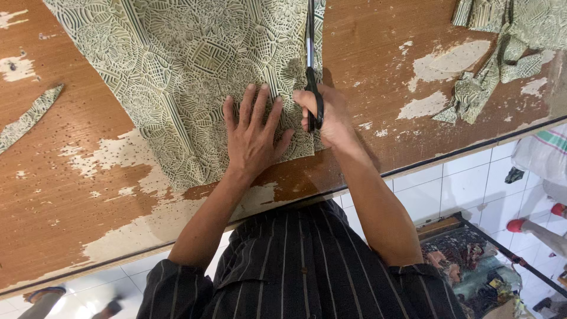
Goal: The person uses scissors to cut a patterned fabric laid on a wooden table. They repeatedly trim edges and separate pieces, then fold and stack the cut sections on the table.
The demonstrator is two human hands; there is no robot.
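the green patterned fabric (189,77) lies spread flat on the worn wooden table (71,195), its near edge just short of the table's front edge. all positions below are given relative to this fabric.

left hand (253,133): released, palm down, fingers spread, pressing on the fabric near its lower right corner. the spread fingers appear to pin the cloth so that it cannot slide or bunch beside the cut line.

right hand (328,118): grasping the black scissors (311,71), fingers closed through the handle loops, at the fabric's right edge and just beside the left hand. the blades point away from the person and run along that right edge. they look nearly closed; the exact gap cannot be told. the hand sits low against the table, which would keep the blades level with the cloth.

other items:
- 1 narrow fabric strip (31,117) lies on the table well to the left of the fabric, apart from it.
- a heap of fabric offcuts (502,53) in the same pattern lies well to the right of the fabric, clear of the cut line.

the person's striped dark shirt (301,266) is close to the table's front edge, directly below the fabric's lower right corner.
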